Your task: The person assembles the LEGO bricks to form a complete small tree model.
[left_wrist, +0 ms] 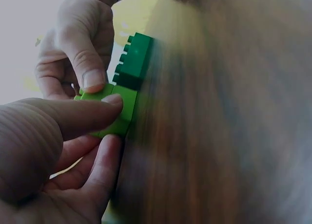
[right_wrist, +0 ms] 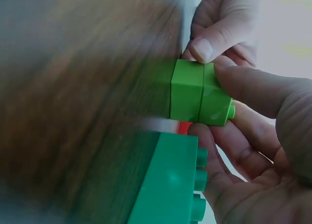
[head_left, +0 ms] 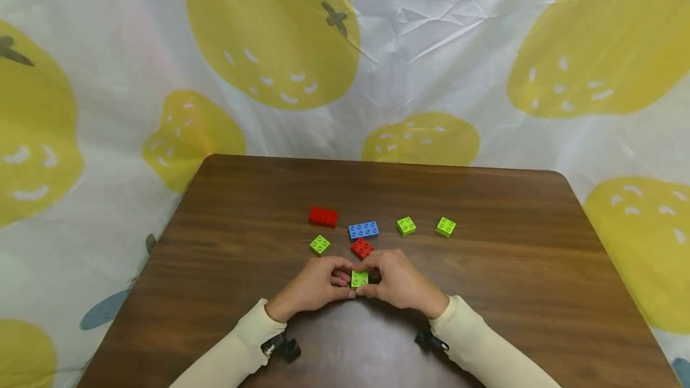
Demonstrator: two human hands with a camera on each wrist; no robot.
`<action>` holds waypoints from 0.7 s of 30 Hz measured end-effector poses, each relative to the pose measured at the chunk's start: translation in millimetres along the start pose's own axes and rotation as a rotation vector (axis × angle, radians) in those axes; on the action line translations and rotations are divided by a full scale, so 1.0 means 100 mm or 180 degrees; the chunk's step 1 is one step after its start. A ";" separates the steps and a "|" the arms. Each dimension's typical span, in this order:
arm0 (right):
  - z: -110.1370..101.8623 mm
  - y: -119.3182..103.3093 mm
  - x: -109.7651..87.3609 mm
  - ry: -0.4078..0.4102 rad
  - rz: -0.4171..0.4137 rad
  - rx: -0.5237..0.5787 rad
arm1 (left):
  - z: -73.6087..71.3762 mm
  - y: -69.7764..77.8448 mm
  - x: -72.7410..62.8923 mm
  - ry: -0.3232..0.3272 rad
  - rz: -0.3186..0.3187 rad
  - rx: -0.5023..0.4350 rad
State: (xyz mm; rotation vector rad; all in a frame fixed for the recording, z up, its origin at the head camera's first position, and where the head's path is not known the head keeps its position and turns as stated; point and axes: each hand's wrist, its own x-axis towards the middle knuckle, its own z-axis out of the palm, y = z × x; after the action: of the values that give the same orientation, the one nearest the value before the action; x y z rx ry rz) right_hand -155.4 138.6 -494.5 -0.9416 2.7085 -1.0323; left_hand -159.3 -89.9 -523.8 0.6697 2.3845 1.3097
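Two light green bricks, one stacked on the other, stand on the table between my hands; in the head view only the top brick point(head_left: 359, 279) shows. My left hand point(head_left: 318, 284) pinches the lower brick point(right_wrist: 186, 90), thumb on the near side and fingers behind. From the other side, my right hand point(head_left: 400, 282) pinches the upper brick point(right_wrist: 210, 104) between thumb and fingers. A thin seam runs between the two bricks in the right wrist view. Close beside the stack, by the right hand, lies a dark green brick point(right_wrist: 168, 177), hidden in the head view.
Just beyond the hands lies a small red brick point(head_left: 362, 248), with a long blue brick point(head_left: 363, 230) behind it. A red brick point(head_left: 323, 217) and a light green brick point(head_left: 320, 245) lie left. Two more light green bricks point(head_left: 406, 226) sit right on the wooden table point(head_left: 242, 208).
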 end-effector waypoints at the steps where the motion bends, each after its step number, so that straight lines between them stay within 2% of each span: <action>1: 0.00 0.00 -0.01 0.0000 0.0009 -0.0023 | 0.00 0.01 0.00 -0.0036 0.0005 0.0025; 8: 0.00 -0.02 -0.04 -0.0016 0.0053 -0.0057 | -0.09 0.05 -0.02 -0.0191 0.0080 0.0126; 12: 0.00 -0.02 -0.02 -0.0097 0.0090 0.0002 | -0.17 0.06 -0.03 -0.0153 0.0095 0.0158; 18: 0.00 0.00 -0.01 -0.0093 0.0060 -0.0014 | -0.32 0.10 -0.02 0.0294 0.0161 0.0325; 21: -0.01 0.01 -0.01 -0.0090 0.0084 -0.0003 | -0.38 0.10 0.01 0.0517 0.0110 0.0345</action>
State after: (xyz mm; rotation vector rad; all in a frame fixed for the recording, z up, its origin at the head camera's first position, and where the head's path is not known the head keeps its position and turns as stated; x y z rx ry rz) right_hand -155.3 139.7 -494.5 -0.9112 2.6911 -1.0053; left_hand -176.7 -110.8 -496.1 0.6601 2.6008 1.3016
